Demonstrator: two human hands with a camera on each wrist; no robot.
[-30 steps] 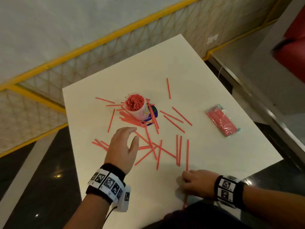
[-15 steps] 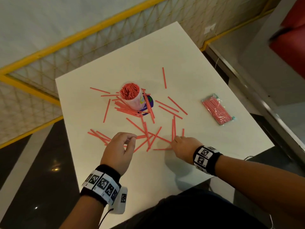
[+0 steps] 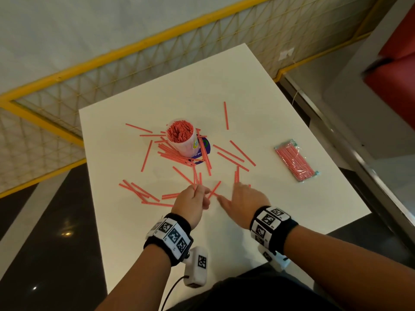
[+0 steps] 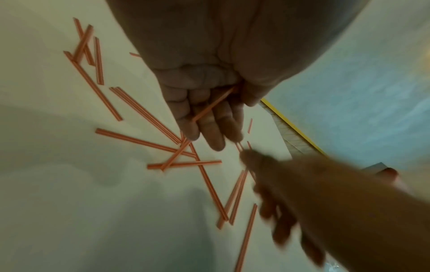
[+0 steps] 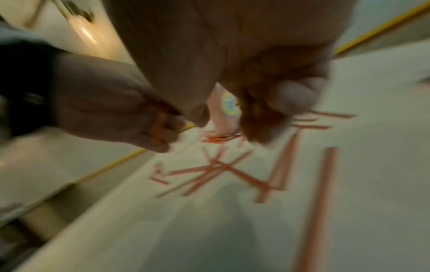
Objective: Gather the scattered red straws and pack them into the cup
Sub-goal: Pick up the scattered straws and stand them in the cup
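Note:
A clear cup [image 3: 182, 142], packed full of red straws, stands mid-table with many loose red straws [image 3: 233, 154] scattered round it. My left hand [image 3: 193, 199] hovers over the near cluster with its fingers curled. In the left wrist view one red straw [image 4: 213, 105] lies pinched between thumb and fingers. My right hand [image 3: 243, 196] is just to its right, fingers stretched out low over more straws; it is blurred in the wrist views. The cup [image 5: 223, 108] shows faintly beyond the right hand's fingers.
A sealed packet of red straws [image 3: 295, 160] lies near the right edge of the white table [image 3: 247, 86]. A purple disc [image 3: 206, 145] sits under the cup. More straws [image 3: 139, 191] lie to the left. A yellow-framed mesh fence runs behind the table.
My right hand has moved from the table's front edge forward and left to the straws beside my left hand. My left hand's fingers have curled in and pinched a straw.

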